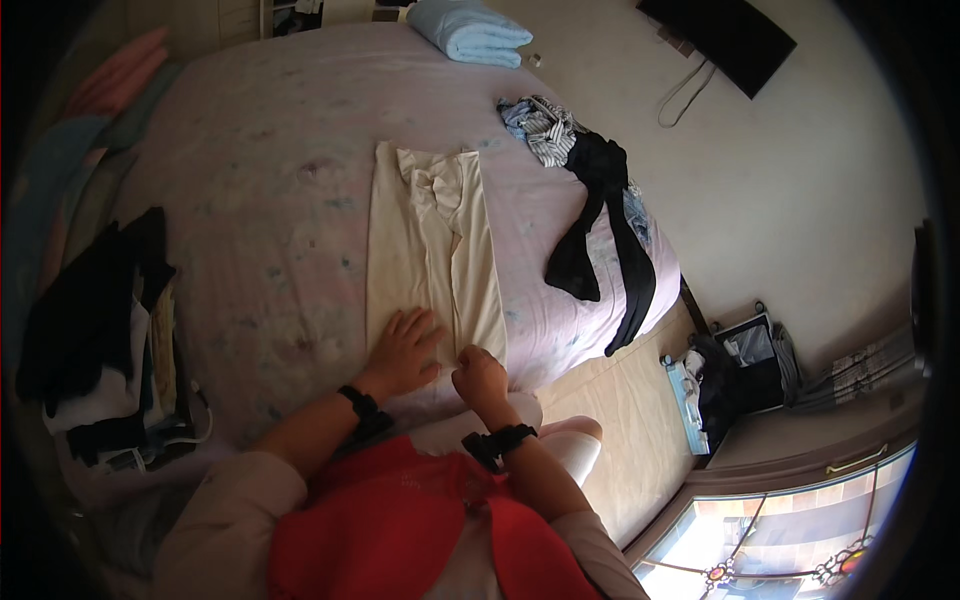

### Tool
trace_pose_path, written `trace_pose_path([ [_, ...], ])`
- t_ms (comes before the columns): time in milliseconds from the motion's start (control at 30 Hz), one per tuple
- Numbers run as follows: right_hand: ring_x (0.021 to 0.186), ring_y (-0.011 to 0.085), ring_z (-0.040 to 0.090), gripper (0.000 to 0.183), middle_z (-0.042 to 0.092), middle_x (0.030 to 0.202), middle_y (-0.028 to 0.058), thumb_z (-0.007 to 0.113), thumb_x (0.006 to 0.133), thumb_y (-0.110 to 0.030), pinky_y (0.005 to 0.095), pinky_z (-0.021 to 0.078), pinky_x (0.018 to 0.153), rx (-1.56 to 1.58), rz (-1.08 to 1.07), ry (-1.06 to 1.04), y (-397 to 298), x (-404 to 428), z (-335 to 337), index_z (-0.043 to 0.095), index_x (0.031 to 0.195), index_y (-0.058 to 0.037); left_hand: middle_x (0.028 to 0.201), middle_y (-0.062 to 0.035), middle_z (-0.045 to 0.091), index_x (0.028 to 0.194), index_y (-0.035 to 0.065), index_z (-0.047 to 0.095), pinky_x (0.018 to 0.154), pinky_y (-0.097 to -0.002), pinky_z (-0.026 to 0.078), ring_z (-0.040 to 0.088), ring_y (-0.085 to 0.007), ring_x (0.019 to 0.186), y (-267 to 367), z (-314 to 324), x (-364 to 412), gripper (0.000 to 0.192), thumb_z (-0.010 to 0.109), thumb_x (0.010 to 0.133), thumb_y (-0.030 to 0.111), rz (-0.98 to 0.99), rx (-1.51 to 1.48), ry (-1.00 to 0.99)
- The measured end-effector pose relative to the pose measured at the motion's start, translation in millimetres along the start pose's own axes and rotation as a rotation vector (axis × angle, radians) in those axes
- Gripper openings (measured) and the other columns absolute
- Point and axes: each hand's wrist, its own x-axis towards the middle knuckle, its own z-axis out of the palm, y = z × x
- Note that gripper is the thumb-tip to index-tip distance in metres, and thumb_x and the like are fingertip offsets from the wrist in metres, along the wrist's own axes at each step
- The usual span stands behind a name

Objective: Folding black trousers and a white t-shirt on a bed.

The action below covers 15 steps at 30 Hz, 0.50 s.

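Observation:
Cream trousers [401, 255] lie lengthwise on the bed in front of me, folded over, with bunched cloth near the far end. My left hand [403, 356] rests on their near left part, palm down with the fingers spread. At the near right corner, my right hand [481, 377] is curled into a fist on the trouser hem. The cloth inside that fist is hidden by the fingers. Each wrist wears a black strap.
On the bed's floral sheet [262, 172] lie black trousers [604, 180], a striped garment [550, 127], a folded light-blue quilt [472, 34] and a dark clothes pile [82, 315] with a white cable [206, 424]. An open suitcase [750, 352] stands on the floor to the right.

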Motion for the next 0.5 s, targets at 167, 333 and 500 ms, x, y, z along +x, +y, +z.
trace_pose_path([
  [167,0.083,0.037,0.066,0.015,0.067,0.089,0.016,0.062,0.079,-0.014,0.0477,0.0525,0.073,0.137,-0.038,-0.103,4.0,-1.3,-1.6,0.063,0.092,-0.0083,0.149,-0.0141,0.04,0.135,0.014,0.054,0.116,-0.0551,0.018,0.03,-0.0334,0.142,1.7,-0.7,1.0,0.056,0.062,0.085,0.037,0.04,0.034,0.01],
  [333,0.096,0.0353,0.064,0.03,0.067,0.1,0.0154,0.066,0.08,-0.01,0.0441,0.0513,0.082,0.1,-0.07,0.004,23.0,22.9,-22.4,0.063,0.11,-0.0064,0.151,-0.0048,0.04,0.137,0.0209,0.054,0.117,-0.0549,0.018,0.034,-0.026,0.14,-1.5,2.8,3.1,0.047,0.054,0.091,0.032,0.213,0.089,-0.134],
  [500,0.129,0.032,0.046,0.052,0.049,0.14,0.0133,0.069,0.081,-0.018,0.0474,0.038,0.104,-0.154,-0.331,0.152,32.1,47.8,-24.2,0.054,0.129,-0.0049,0.15,-0.0063,0.042,0.135,0.021,0.056,0.116,-0.0558,0.019,0.034,-0.0272,0.141,-1.7,2.8,5.0,0.046,0.055,0.089,0.029,0.201,0.044,-0.122],
])
